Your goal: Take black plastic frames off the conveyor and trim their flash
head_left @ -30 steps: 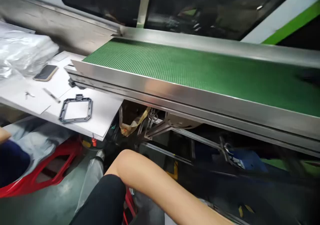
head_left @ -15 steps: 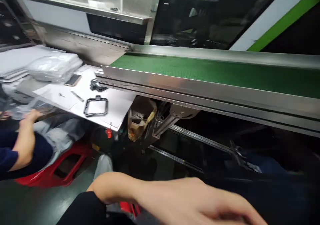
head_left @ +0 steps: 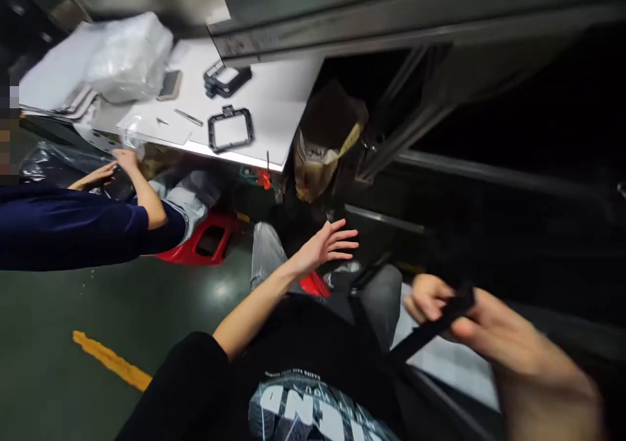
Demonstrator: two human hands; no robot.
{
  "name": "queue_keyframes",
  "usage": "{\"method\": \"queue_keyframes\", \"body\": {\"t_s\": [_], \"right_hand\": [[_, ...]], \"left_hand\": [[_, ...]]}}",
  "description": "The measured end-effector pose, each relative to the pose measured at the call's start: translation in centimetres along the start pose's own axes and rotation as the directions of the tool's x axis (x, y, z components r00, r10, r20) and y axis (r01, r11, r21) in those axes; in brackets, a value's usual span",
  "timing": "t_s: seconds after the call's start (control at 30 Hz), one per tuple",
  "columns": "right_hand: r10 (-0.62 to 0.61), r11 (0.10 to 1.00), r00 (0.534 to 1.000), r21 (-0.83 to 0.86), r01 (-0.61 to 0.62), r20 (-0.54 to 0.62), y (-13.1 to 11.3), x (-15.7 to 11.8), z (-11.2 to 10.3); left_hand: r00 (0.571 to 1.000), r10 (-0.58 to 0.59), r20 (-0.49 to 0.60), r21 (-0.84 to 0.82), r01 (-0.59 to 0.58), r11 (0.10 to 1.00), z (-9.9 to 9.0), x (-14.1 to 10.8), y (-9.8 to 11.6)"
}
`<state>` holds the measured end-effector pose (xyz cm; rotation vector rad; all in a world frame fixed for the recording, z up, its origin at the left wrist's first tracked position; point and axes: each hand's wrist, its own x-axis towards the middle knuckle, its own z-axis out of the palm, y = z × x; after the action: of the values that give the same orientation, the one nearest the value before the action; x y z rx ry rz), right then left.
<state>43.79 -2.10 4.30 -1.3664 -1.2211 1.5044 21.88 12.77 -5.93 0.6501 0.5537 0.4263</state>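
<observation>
One black strap (head_left: 430,327) lies low in the view over the person's lap, its long axis slanting from lower left up to upper right, pinched near its upper end by the right hand (head_left: 493,336), whose fingers close on it. The left hand (head_left: 327,245) hangs open with fingers spread, holding nothing, above the knees. Farther off, the white worktop (head_left: 278,111) carries two black frames (head_left: 231,128), one phone (head_left: 169,84) and a co-worker's two hands (head_left: 122,160) at its edge.
</observation>
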Motion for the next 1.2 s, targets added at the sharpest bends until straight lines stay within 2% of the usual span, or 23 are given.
{"method": "queue_keyframes", "body": {"t_s": [0.07, 0.1, 0.17, 0.23, 0.3, 0.37, 0.43, 0.5, 0.57, 0.63, 0.73, 0.83, 0.93, 1.0, 1.1, 1.2], "right_hand": [[0.006, 0.969, 0.991, 0.243, -0.039, 0.136, 2.0, -0.6, 1.7], [-0.008, 0.930, 0.988, 0.365, -0.048, 0.151, 2.9, -0.8, 2.2], [-0.003, 0.856, 0.997, 0.516, -0.040, 0.082, 4.3, -1.2, 2.4], [0.046, 0.827, 0.999, 0.561, -0.028, -0.019, 5.2, -1.6, 2.0], [0.094, 0.814, 0.992, 0.581, -0.026, -0.087, 6.1, -1.7, 1.6], [0.174, 0.775, 0.975, 0.630, -0.048, -0.139, 7.3, -1.1, 1.6], [0.291, 0.730, 0.939, 0.676, -0.094, -0.184, 9.1, 0.3, 2.3], [0.425, 0.708, 0.873, 0.689, -0.156, -0.238, 11.3, 1.9, 3.7], [0.514, 0.690, 0.817, 0.692, -0.213, -0.261, 13.4, 3.1, 5.8], [0.560, 0.660, 0.797, 0.703, -0.265, -0.225, 15.0, 3.6, 8.3], [0.570, 0.646, 0.810, 0.685, -0.338, -0.137, 16.8, 3.1, 12.0], [0.505, 0.783, 0.854, 0.483, -0.392, -0.125, 18.4, 2.2, 14.5], [0.405, 0.882, 0.903, 0.322, -0.344, -0.145, 19.0, 1.9, 15.8], [0.360, 0.880, 0.928, 0.367, -0.301, -0.101, 18.4, 2.1, 15.9], [0.279, 0.851, 0.958, 0.478, -0.216, -0.064, 16.7, 2.4, 15.3], [0.220, 0.853, 0.968, 0.506, -0.129, -0.124, 15.5, 1.6, 13.9]], "left_hand": [[0.983, -0.127, 0.136, 0.024, 0.125, 0.992, 0.0, -1.3, 0.0], [0.971, -0.172, 0.166, 0.057, 0.165, 0.985, 0.2, -2.0, -0.1], [0.966, -0.213, 0.145, 0.103, 0.200, 0.974, 0.5, -3.0, -0.4], [0.964, -0.236, 0.124, 0.099, 0.225, 0.969, 0.9, -3.4, -1.0], [0.955, -0.265, 0.133, 0.099, 0.253, 0.962, 1.3, -3.3, -1.9], [0.960, -0.263, 0.094, 0.124, 0.251, 0.960, 1.4, -3.1, -2.7], [0.982, -0.183, -0.042, 0.180, 0.187, 0.966, 0.8, -3.1, -3.2], [0.974, -0.026, -0.227, 0.299, 0.095, 0.949, -0.5, -3.5, -3.0], [0.909, 0.148, -0.390, 0.461, 0.053, 0.886, -2.5, -4.5, -2.3], [0.817, 0.286, -0.501, 0.585, 0.076, 0.808, -4.5, -5.9, -1.1], [0.704, 0.399, -0.587, 0.674, 0.153, 0.723, -6.8, -8.1, 0.8], [0.611, 0.426, -0.667, 0.667, 0.233, 0.708, -7.6, -9.7, 2.4], [0.542, 0.429, -0.723, 0.637, 0.282, 0.717, -7.5, -10.1, 3.2], [0.536, 0.425, -0.729, 0.629, 0.281, 0.724, -7.4, -9.5, 3.3], [0.563, 0.422, -0.710, 0.627, 0.234, 0.743, -6.7, -7.7, 3.0], [0.605, 0.462, -0.648, 0.672, 0.168, 0.722, -3.9, -5.6, 2.9]]}}
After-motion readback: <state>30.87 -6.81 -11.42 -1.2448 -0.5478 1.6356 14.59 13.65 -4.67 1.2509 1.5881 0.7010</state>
